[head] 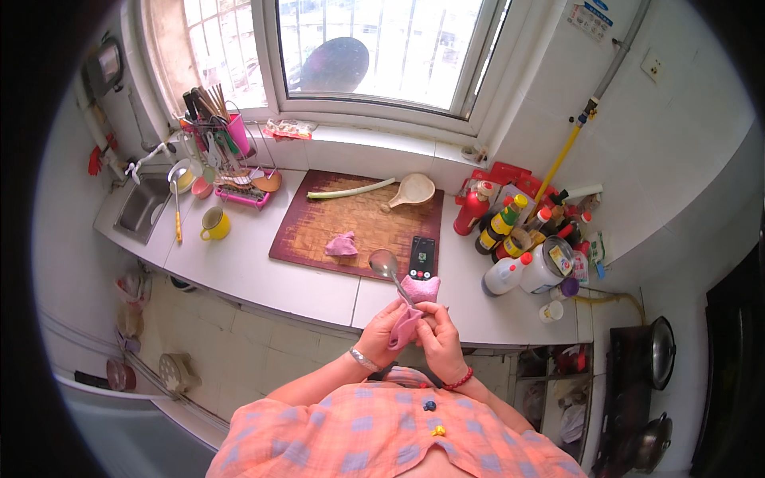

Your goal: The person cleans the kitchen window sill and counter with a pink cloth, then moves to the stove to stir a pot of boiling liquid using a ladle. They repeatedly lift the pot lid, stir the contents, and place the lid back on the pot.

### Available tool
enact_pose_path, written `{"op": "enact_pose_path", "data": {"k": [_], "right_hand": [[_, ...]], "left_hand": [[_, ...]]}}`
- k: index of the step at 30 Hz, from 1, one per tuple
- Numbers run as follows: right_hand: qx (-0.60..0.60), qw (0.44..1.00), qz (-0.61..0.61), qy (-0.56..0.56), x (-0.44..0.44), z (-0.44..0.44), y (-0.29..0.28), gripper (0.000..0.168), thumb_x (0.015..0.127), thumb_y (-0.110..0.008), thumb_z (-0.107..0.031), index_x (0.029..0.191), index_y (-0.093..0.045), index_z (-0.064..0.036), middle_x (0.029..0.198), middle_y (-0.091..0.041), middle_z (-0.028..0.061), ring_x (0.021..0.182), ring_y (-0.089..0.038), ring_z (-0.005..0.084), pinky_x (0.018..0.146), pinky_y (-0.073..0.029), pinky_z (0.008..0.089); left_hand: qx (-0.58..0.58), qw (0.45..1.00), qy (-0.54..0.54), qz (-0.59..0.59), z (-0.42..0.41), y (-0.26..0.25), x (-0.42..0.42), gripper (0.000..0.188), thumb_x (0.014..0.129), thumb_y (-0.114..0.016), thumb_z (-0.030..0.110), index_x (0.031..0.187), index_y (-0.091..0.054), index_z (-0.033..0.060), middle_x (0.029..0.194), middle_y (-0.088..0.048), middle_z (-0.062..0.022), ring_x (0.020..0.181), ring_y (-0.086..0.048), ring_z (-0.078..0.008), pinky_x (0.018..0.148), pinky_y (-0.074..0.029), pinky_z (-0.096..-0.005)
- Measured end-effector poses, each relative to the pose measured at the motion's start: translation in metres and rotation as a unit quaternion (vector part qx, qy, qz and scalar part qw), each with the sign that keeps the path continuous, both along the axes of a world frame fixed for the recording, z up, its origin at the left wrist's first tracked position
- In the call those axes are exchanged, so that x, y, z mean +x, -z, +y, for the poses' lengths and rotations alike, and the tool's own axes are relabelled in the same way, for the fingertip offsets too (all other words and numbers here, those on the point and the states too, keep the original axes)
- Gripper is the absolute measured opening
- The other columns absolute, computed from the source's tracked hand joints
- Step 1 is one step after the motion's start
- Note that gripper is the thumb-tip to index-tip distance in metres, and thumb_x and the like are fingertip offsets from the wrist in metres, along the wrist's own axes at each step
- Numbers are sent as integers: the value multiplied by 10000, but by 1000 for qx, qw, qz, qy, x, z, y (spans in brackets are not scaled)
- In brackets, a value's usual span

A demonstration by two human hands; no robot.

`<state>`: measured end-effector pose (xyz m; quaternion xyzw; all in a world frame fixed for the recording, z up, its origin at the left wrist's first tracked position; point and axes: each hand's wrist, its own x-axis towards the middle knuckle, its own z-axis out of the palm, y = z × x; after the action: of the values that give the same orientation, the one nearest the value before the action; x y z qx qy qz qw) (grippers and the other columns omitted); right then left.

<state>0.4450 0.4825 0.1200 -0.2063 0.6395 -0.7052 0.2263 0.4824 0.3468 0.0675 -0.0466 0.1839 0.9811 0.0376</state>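
Note:
My left hand (381,333) and my right hand (441,342) are close together in front of my body, at the counter's near edge. Between them they grip a pink cloth (405,327) around the handle of a metal ladle (382,263). The ladle's bowl points away from me, over the near edge of a wooden cutting board (323,222). Just beyond my fingers is more pink cloth (422,288); whether it is the same piece I cannot tell. A crumpled pink cloth (342,244) rests on the board. My fingers hide the handle's end.
On the board lie a green onion stalk (351,189), a gourd-shaped scoop (413,191) and a smartphone (422,257). Sauce bottles (501,226) crowd the right. A yellow mug (215,224), utensil rack (242,194) and sink (142,206) are left. Pans (660,352) stand far right.

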Motion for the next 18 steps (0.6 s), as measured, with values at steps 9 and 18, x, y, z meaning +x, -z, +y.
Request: {"op": "enact_pose_path", "data": {"k": [9,18], "right_hand": [[129,985,93,-72,19,-40,1,260,938,-537,-81,1184,-528,4,924,-644,79,741,-601,92,652,-491,250],[4,998,-41,-45,-7,-50,15,636,927,-622,-265,1449,-299,-98,1300,-434,78,831,-563,68,727,-503,236]], "left_hand": [[-126,980,-136,-74,-61,-5,15,205,997,-453,161,1154,-541,63,1010,-659,-86,847,-665,-173,687,-557,-299],[-221,967,-109,-67,-94,-18,30,227,992,-462,167,1155,-554,39,997,-658,-82,789,-662,-153,614,-537,-266]]}}
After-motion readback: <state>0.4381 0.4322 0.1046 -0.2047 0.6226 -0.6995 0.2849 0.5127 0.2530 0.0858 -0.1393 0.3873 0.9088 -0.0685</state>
